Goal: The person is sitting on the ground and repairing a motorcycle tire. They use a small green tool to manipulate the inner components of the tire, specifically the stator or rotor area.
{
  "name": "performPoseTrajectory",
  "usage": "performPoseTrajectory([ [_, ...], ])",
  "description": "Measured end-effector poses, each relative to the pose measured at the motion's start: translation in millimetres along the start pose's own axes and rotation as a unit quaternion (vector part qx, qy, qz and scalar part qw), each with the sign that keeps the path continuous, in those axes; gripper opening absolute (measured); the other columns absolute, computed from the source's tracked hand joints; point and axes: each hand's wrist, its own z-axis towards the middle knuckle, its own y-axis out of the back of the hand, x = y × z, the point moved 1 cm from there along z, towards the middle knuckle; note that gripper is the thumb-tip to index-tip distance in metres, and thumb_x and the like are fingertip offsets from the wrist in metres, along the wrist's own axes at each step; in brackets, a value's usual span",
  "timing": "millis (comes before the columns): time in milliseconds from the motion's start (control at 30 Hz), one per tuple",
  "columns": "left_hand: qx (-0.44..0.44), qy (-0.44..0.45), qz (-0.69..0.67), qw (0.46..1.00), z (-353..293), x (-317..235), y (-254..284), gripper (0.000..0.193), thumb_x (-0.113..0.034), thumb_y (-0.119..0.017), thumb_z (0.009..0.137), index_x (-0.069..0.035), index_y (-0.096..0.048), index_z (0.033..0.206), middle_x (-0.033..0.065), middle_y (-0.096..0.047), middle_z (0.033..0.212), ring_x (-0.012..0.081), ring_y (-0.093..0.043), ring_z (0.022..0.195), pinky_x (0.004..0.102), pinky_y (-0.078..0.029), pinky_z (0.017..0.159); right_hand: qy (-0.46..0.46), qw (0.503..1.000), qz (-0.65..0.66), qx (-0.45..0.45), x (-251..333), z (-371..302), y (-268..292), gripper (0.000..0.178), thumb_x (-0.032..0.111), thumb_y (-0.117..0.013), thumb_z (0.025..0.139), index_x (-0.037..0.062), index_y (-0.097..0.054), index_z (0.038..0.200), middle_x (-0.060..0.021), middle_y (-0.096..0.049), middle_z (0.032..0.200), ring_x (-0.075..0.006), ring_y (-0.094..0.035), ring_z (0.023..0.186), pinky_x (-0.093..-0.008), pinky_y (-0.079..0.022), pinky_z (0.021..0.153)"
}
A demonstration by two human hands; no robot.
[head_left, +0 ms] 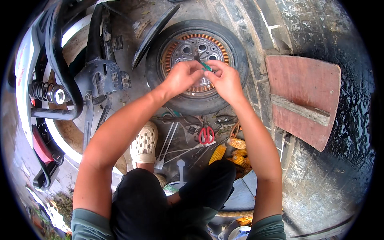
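Observation:
My left hand (183, 77) and my right hand (226, 82) meet above a wheel lying flat on the ground, fingertips pinched close together. Between them is a small, thin green piece (207, 67); its exact kind is too small to tell. Both hands are closed on it. Below them, the black tire (236, 44) surrounds a motor stator (202, 40) with a ring of copper windings and a metal centre. A dark shaft (196, 52) stands up from the middle, just beyond my fingers. My hands hide part of the windings.
Red-handled scissors (206, 135), pliers (226, 119) and white cable ties (170, 140) lie before my feet. Corn cobs (218, 154) are near my right knee. A motorbike frame (96, 76) stands left, with a dark disc (156, 36) beside the tire. A reddish board (300, 88) lies right.

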Motion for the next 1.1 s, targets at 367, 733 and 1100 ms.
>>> performPoseTrajectory([
  [367, -0.087, -0.022, 0.028, 0.996, 3, 8, -6, 0.024, -0.016, -0.070, 0.095, 0.005, -0.072, 0.105, 0.0110, -0.075, 0.081, 0.0136, -0.072, 0.067, 0.0295, -0.056, 0.061, -0.049, 0.990, 0.130, 0.039, -11, 18, 0, 0.026, 0.000, -0.070, 0.092, -0.0018, -0.070, 0.117, -0.0140, -0.078, 0.102, -0.0171, -0.074, 0.093, -0.0299, -0.057, 0.082],
  [733, -0.161, -0.082, 0.138, 0.974, 1, 3, -21, 0.024, -0.012, -0.076, 0.087, -0.002, -0.068, 0.107, 0.0159, -0.075, 0.102, 0.0317, -0.073, 0.090, 0.0402, -0.057, 0.082, -0.040, 0.997, 0.062, -0.004, -6, 8, 7, 0.026, 0.002, -0.074, 0.089, 0.0002, -0.070, 0.115, -0.0161, -0.077, 0.104, -0.0198, -0.074, 0.095, -0.0319, -0.058, 0.084],
  [1100, -0.145, -0.195, 0.209, 0.947, -6, -1, -23, 0.008, -0.010, -0.068, 0.091, -0.007, -0.074, 0.096, 0.0156, -0.068, 0.098, 0.0377, -0.068, 0.090, 0.0453, -0.055, 0.081, -0.092, 0.987, 0.133, -0.022, -16, 9, 12, 0.026, 0.003, -0.076, 0.085, -0.0018, -0.073, 0.111, -0.0167, -0.077, 0.104, -0.0200, -0.074, 0.096, -0.0310, -0.057, 0.085],
])
